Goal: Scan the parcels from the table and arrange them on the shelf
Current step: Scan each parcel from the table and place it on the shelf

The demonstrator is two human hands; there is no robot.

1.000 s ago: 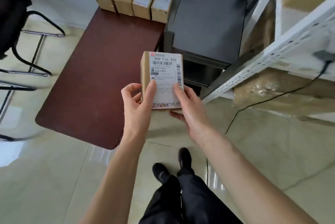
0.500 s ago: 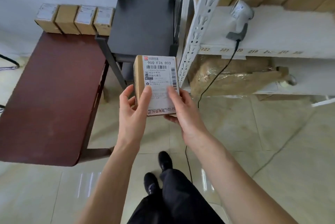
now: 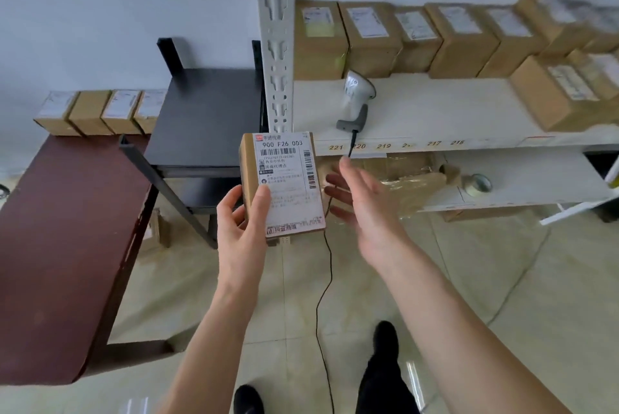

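A plain pale wall [image 3: 117, 5] fills the top of the frame. Below it the floor [image 3: 502, 279] is glossy beige tile with soft glints of light near the bottom edge. At the left stands a dark reddish-brown table [image 3: 60, 246]; just beside it, toward the centre, a black metal stand [image 3: 204, 115] with a flat top. A white perforated upright [image 3: 276, 38] rises in the upper middle, carrying white boards that run to the right edge.
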